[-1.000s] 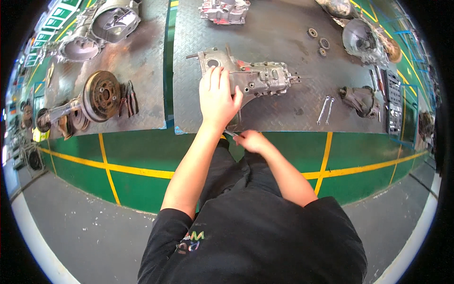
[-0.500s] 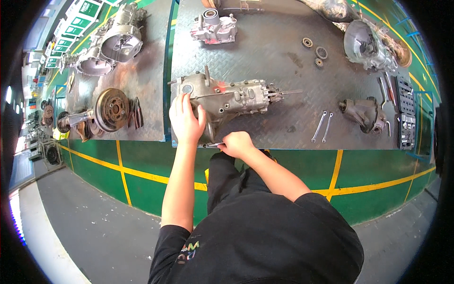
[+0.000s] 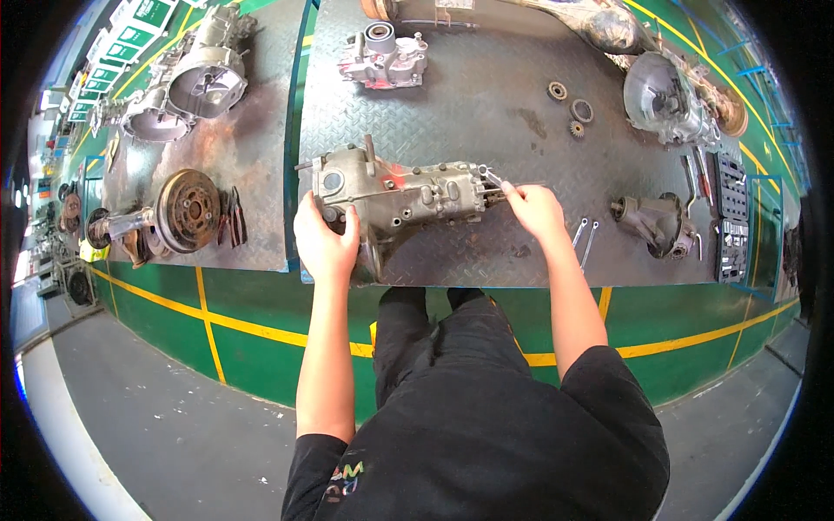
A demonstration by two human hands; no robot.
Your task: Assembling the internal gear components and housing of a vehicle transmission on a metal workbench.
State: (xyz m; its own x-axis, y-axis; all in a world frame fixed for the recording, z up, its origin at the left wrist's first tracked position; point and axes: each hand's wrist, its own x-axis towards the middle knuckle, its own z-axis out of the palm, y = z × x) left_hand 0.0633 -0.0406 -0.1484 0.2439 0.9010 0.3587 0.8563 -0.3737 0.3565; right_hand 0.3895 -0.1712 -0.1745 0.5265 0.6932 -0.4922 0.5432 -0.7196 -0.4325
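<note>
A grey metal gearbox (image 3: 408, 187) lies on its side near the table's front edge, its long narrow end pointing right. My left hand (image 3: 326, 243) grips the wide left part of its casing, thumb apart from the fingers. In my right hand (image 3: 536, 210) is a small shiny spanner (image 3: 493, 177), pinched between thumb and fingers. The spanner's head meets the right end of the gearbox, near a bolt and the protruding rods. My fingers cover most of its handle.
Two more spanners (image 3: 589, 245) lie right of my right forearm. Beyond them are a dark casting (image 3: 656, 221) and an open socket set (image 3: 731, 230). Small gears (image 3: 580, 111) and a metal housing (image 3: 382, 59) sit farther back. A brake drum (image 3: 188, 211) stands on the left table.
My right hand has moved from the table's front edge up and right to the gearbox's narrow end, carrying the spanner. My left hand stays on the casing. The whole view has shifted slightly.
</note>
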